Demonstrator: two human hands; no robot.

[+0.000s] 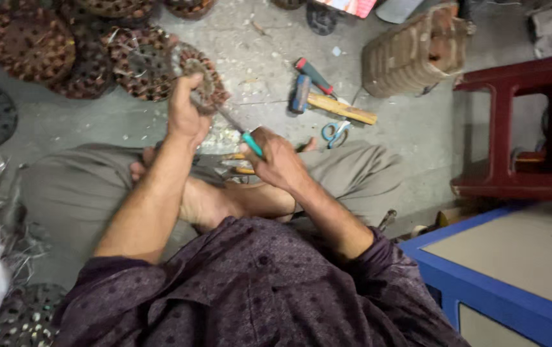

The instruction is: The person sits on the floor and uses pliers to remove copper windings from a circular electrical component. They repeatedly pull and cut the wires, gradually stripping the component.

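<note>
Shirt: purple patterned cloth (257, 289) filled the lower frame, its hem cut off.
Right hand (279, 160): clamped on a green-handled tool (252, 144), handle mostly hidden.
Left hand (186, 112): gripped a rusty perforated disc (202, 80) above the floor (257, 51).
Disc detail: blurred.
</note>
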